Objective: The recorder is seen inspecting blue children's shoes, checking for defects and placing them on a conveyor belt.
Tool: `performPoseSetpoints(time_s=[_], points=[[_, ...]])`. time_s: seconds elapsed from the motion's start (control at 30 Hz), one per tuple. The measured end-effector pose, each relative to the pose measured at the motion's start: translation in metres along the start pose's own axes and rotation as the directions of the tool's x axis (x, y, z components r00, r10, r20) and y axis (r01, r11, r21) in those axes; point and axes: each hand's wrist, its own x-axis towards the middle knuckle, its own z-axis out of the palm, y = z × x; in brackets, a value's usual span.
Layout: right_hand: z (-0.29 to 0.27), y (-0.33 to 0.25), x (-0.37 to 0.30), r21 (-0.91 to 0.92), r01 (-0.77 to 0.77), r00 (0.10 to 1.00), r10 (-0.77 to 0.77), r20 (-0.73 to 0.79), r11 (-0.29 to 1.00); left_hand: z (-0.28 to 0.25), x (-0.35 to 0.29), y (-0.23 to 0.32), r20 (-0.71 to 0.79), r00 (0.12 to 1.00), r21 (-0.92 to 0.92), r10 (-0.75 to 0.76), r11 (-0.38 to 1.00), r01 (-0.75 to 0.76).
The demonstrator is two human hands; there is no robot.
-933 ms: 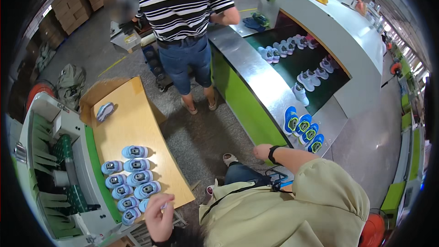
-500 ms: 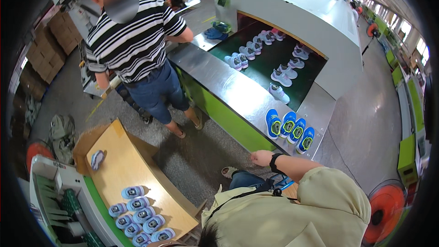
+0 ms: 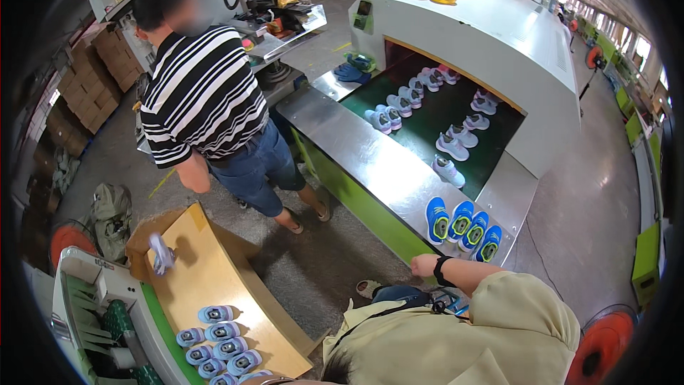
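Blue lime-trimmed sneakers point(image 3: 461, 219): sat just past the right hand point(image 3: 425, 265), not touching
Grip: spread or closed, couldn't tell tbh

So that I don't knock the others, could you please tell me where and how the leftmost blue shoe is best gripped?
Probably by its heel collar, coming from the near side with the right hand: the leftmost blue shoe stands sole-down, heel toward the person, its left flank free, while the next blue shoe sits close on its right.
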Motion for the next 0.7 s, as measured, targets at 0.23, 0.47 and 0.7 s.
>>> performPoseSetpoints(time_s=[0.23, 0.47, 0.7], points=[[0.031, 0.041, 0.041, -0.011, 0.11, 0.99, -0.111, -0.085, 0.994, 0.012, -0.013, -0.005, -0.096, 0.992, 0.003, 0.082, 0.997, -0.082], [0.073, 0.053, 0.043, 0.019, -0.133, 0.988, 0.134, -0.078, 0.991, 0.001, -0.102, 0.024, -0.298, 0.916, 0.783, 0.268, 0.618, 0.074], [0.089, 0.077, 0.056, -0.195, 0.16, 0.985, -0.143, 0.098, 0.968, -0.029, -0.366, -0.043, -0.732, -0.028, -0.345, 0.681, -0.335, 0.877]])
